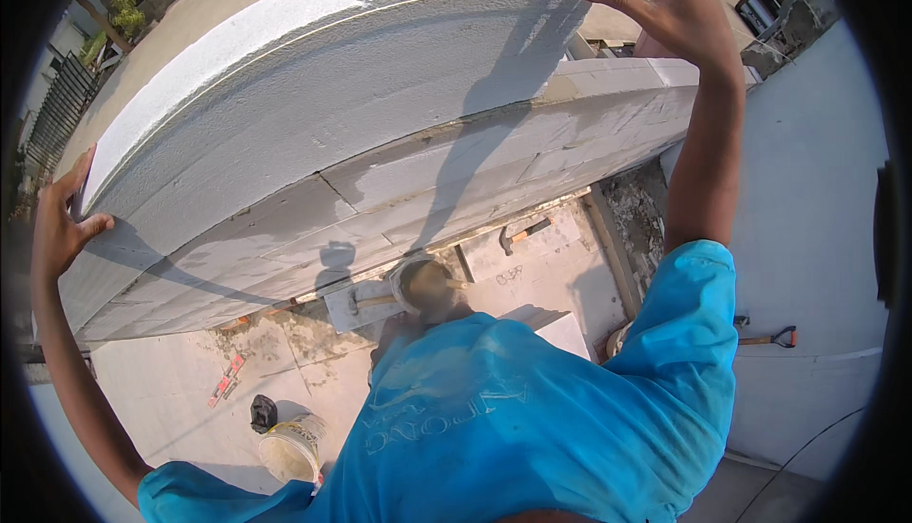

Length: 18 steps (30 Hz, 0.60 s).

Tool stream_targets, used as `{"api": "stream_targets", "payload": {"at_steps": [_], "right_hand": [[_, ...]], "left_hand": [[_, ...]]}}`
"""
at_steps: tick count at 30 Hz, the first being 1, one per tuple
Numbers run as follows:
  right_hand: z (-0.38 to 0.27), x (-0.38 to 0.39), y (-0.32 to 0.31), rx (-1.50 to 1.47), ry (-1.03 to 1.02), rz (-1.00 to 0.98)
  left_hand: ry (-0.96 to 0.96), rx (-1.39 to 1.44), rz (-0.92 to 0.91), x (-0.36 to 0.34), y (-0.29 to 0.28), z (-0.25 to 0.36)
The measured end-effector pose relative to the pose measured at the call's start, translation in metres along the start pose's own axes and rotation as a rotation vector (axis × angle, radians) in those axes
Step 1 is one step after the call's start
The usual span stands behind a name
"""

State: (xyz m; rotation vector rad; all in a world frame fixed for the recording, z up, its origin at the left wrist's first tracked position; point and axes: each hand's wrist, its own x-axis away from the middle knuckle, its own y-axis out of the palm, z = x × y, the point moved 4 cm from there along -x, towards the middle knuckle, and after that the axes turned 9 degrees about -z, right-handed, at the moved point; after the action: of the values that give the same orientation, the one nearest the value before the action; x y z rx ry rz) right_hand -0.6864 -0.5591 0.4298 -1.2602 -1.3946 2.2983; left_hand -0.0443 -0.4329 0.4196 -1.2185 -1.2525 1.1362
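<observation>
A long pale aerated block (332,57) lies along the top of a block wall (494,171), a thin line running along its upper face edge. My left hand (71,214) is closed round the block's left end, thumb on the near side. At the opposite end my right hand (679,15) has its fingers spread, the thumb tip at the block's corner. Below the wall are a bucket of grey mix (423,285), a grey board (347,314) with a handled tool on it, and a hammer (522,236).
A pale bucket (290,456), black bag (263,414), red level (225,379) and white block (560,328) are on the floor (152,399). A white wall (807,238) stands at right, with a shovel (765,339). Beyond lie pavement (171,29) and a gate (62,114).
</observation>
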Motion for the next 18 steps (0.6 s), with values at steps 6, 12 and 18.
{"api": "stream_targets", "payload": {"at_steps": [6, 12, 18], "right_hand": [[-0.035, 0.106, 0.107, -1.037, 0.582, 0.725], [-0.006, 0.052, 0.185, -1.444, 0.803, 0.581], [-0.015, 0.037, 0.212, -1.435, 0.872, 0.627]], "left_hand": [[0.058, -0.017, -0.033, 0.015, 0.009, -0.055], [0.103, -0.096, -0.056, 0.010, 0.010, -0.082], [0.044, -0.141, -0.048, 0.010, 0.014, -0.076]]}}
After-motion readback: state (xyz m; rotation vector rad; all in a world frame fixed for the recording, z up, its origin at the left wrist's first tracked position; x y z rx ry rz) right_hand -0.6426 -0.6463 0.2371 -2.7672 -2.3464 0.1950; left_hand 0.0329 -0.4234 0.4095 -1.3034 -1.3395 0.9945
